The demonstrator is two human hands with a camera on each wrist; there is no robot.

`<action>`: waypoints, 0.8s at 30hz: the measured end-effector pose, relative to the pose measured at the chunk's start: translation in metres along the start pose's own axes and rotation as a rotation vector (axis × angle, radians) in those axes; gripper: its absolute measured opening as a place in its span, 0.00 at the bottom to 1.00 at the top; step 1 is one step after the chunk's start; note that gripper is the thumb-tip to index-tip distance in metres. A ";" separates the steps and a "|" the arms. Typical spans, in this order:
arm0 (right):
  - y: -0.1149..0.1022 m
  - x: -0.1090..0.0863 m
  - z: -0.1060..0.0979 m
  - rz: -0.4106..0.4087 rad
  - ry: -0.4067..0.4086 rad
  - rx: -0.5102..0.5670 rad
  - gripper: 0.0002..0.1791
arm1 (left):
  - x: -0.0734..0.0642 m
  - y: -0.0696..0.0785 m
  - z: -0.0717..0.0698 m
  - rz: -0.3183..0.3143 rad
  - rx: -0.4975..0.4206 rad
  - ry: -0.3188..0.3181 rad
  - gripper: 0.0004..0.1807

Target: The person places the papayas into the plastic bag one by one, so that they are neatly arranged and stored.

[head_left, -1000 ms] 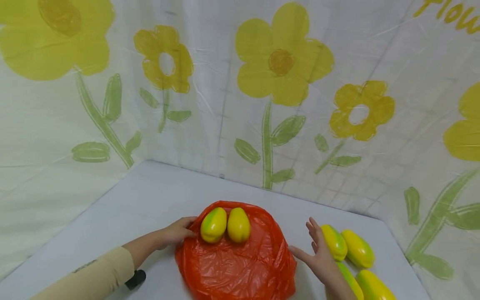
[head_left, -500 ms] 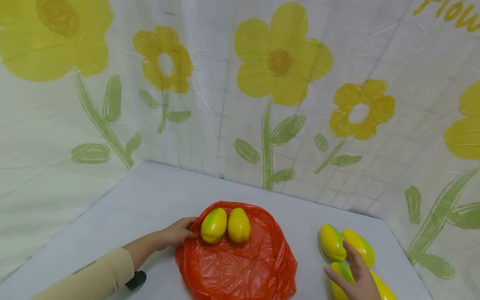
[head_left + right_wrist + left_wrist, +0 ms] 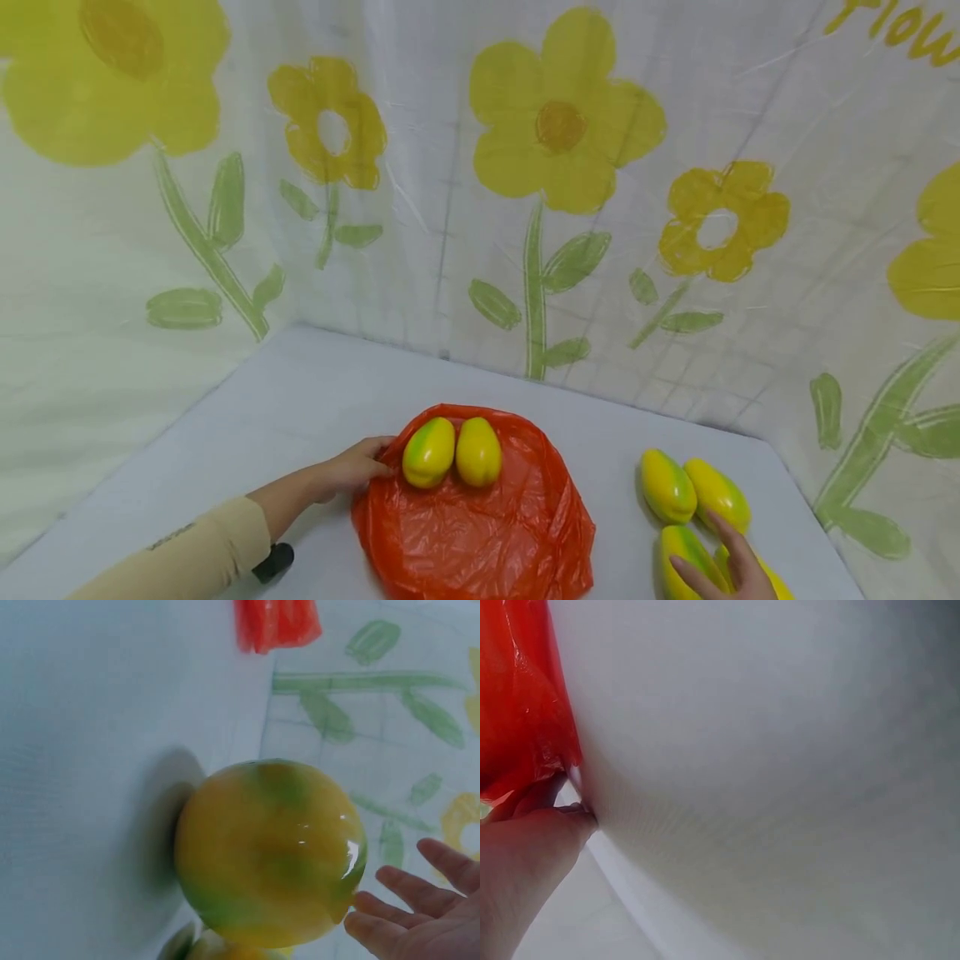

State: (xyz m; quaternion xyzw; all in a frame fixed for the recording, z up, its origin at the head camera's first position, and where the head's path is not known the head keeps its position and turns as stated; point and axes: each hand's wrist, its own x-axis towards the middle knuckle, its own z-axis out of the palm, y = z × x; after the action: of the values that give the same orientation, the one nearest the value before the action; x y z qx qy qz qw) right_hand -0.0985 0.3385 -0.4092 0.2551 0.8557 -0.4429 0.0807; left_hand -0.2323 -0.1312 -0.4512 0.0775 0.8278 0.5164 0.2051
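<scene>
– nearest?
– right hand (image 3: 741, 577), fingers spread, holding nothing, at four loose fruits (image 3: 714, 497); apparently reaching.
– next?
– probably curling round one, working it free of the crowding rest.
– left hand (image 3: 354, 467)?
– past a dark object (image 3: 279, 560), gripping the edge of the red bag (image 3: 483, 533); two fruits (image 3: 428, 454) inside.
– beyond?
– worktop (image 3: 322, 383), then flowered curtain (image 3: 427, 250).

"Flow" lettering (image 3: 897, 33) on backdrop (image 3: 420, 250); print (image 3: 171, 536) on sleeve (image 3: 191, 558) illegible

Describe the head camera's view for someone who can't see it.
A left hand grips a red plastic bag, with two yellow-green fruits resting on its plastic. The right hand is at four more fruits on a white table, before a flower-print backdrop.
</scene>
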 end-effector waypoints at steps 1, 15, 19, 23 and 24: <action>0.004 0.005 0.001 0.004 0.006 0.001 0.65 | 0.001 0.000 0.000 0.006 0.003 -0.001 0.27; 0.032 0.032 -0.007 -0.075 0.050 0.030 0.60 | 0.001 0.000 0.000 0.015 -0.005 0.008 0.28; 0.037 0.035 -0.006 -0.038 0.020 0.042 0.61 | 0.001 0.000 0.000 0.015 -0.005 0.008 0.27; 0.038 0.035 -0.001 -0.024 0.009 0.014 0.61 | 0.001 0.000 0.001 0.003 -0.005 0.016 0.27; 0.037 0.035 0.000 -0.029 0.007 0.000 0.61 | 0.001 0.000 0.001 0.002 -0.005 0.017 0.27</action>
State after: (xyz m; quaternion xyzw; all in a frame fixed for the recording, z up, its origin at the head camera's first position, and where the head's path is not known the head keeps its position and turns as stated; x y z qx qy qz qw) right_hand -0.1092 0.3686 -0.4486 0.2444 0.8596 -0.4430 0.0711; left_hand -0.2327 -0.1302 -0.4521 0.0733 0.8281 0.5193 0.1978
